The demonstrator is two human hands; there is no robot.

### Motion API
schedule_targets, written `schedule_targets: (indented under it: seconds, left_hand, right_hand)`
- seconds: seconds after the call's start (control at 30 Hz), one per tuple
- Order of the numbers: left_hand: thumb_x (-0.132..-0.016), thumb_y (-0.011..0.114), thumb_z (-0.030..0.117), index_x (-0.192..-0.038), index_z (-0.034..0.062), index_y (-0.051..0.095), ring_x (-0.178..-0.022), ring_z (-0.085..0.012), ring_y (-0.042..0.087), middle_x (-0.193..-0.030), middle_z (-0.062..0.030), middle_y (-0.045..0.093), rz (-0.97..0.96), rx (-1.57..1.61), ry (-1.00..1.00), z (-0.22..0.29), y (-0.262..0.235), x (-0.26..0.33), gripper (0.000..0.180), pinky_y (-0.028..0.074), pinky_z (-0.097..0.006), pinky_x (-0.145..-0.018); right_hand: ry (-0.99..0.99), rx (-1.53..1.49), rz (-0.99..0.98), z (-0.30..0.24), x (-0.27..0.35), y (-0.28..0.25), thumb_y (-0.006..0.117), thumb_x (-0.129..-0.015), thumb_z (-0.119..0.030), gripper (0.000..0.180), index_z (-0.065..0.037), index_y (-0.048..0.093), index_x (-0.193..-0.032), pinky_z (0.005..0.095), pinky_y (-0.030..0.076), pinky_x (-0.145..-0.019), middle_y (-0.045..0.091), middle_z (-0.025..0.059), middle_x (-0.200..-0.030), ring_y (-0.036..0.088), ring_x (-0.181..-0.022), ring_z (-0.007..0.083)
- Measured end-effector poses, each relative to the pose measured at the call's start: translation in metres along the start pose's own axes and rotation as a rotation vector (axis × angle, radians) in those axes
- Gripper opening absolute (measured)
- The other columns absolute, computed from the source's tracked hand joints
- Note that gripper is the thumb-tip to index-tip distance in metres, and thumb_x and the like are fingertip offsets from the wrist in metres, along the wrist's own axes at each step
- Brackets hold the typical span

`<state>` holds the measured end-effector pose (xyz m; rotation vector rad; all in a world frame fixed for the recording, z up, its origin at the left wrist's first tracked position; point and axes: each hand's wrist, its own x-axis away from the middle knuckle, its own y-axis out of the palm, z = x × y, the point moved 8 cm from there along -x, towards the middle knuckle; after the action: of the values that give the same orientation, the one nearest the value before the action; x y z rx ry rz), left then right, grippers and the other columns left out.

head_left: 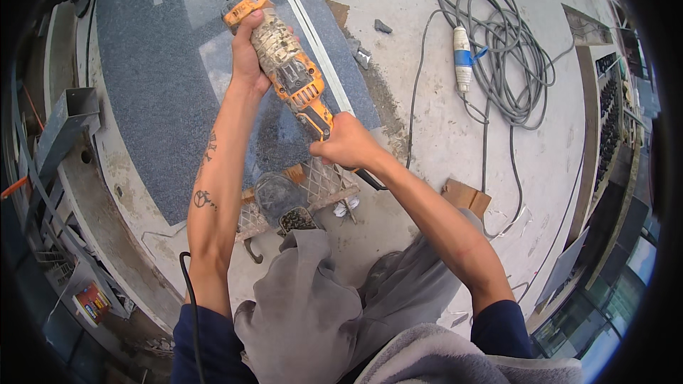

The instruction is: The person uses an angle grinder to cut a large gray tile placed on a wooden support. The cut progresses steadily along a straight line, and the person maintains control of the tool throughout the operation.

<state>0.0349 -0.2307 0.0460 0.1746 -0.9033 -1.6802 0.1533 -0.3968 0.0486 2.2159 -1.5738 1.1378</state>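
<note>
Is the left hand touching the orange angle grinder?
Touching. The head view shows the left hand wrapped around the front body of the orange angle grinder.

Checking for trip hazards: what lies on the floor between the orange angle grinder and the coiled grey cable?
In the head view, between the angle grinder and the coiled cable lie small stone scraps and one cable strand; otherwise dusty floor.

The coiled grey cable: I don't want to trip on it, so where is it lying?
The coiled grey cable lies on the concrete floor in the upper right of the head view, right of the stone slab and the orange grinder.
</note>
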Motion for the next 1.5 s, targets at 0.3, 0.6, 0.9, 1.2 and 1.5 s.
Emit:
schedule_targets:
  seconds: [0.3, 0.6, 0.9, 1.2, 1.5]
  left_hand:
    - [-0.084, 0.062, 0.041, -0.113, -0.0018, 0.049, -0.074, -0.0266, 0.070, -0.086, -0.0171, 0.064, -0.010, -0.026, -0.105, -0.089, -0.006, 0.042, 0.053, 0.063, -0.037, -0.062]
    - [-0.083, 0.061, 0.046, -0.111, -0.0023, 0.050, -0.073, -0.0260, 0.070, -0.086, -0.0165, 0.063, 0.025, -0.032, -0.123, -0.108, -0.004, 0.038, 0.057, 0.062, -0.038, -0.063]
    - [-0.081, 0.062, 0.048, -0.110, -0.0029, 0.051, -0.074, -0.0250, 0.070, -0.085, -0.0157, 0.064, 0.067, -0.036, -0.167, -0.112, -0.010, 0.034, 0.060, 0.062, -0.038, -0.063]
    - [-0.081, 0.062, 0.049, -0.113, -0.0033, 0.051, -0.074, -0.0241, 0.070, -0.085, -0.0156, 0.064, 0.073, -0.050, -0.210, -0.121, -0.014, 0.028, 0.062, 0.062, -0.038, -0.064]
    - [-0.081, 0.063, 0.048, -0.116, -0.0027, 0.050, -0.074, -0.0246, 0.070, -0.086, -0.0159, 0.064, 0.068, -0.050, -0.238, -0.127, -0.018, 0.028, 0.063, 0.062, -0.038, -0.064]
  right_hand:
    - [-0.016, -0.231, -0.021, 0.093, 0.016, 0.048, 0.069, -0.070, -0.015, 0.020, 0.002, 0.062, -0.063, 0.0314, 0.051, -0.049, 0.063, 0.0094, -0.054, 0.063, -0.047, 0.0168]
    - [0.036, -0.162, 0.054, 0.095, 0.034, 0.031, 0.069, -0.071, -0.015, 0.022, 0.002, 0.060, -0.059, 0.0318, 0.050, -0.047, 0.061, 0.0100, -0.052, 0.062, -0.046, 0.0163]
    - [0.109, -0.124, 0.099, 0.087, 0.037, 0.027, 0.069, -0.070, -0.015, 0.025, 0.003, 0.058, -0.057, 0.0327, 0.048, -0.046, 0.060, 0.0108, -0.051, 0.061, -0.045, 0.0180]
    - [0.152, -0.144, 0.078, 0.094, 0.029, 0.031, 0.067, -0.069, -0.014, 0.024, 0.002, 0.057, -0.054, 0.0309, 0.048, -0.044, 0.059, 0.0095, -0.050, 0.060, -0.044, 0.0168]
    - [0.193, -0.149, 0.075, 0.099, 0.028, 0.036, 0.071, -0.069, -0.017, 0.028, 0.003, 0.058, -0.054, 0.0341, 0.049, -0.047, 0.059, 0.0116, -0.049, 0.061, -0.044, 0.0204]
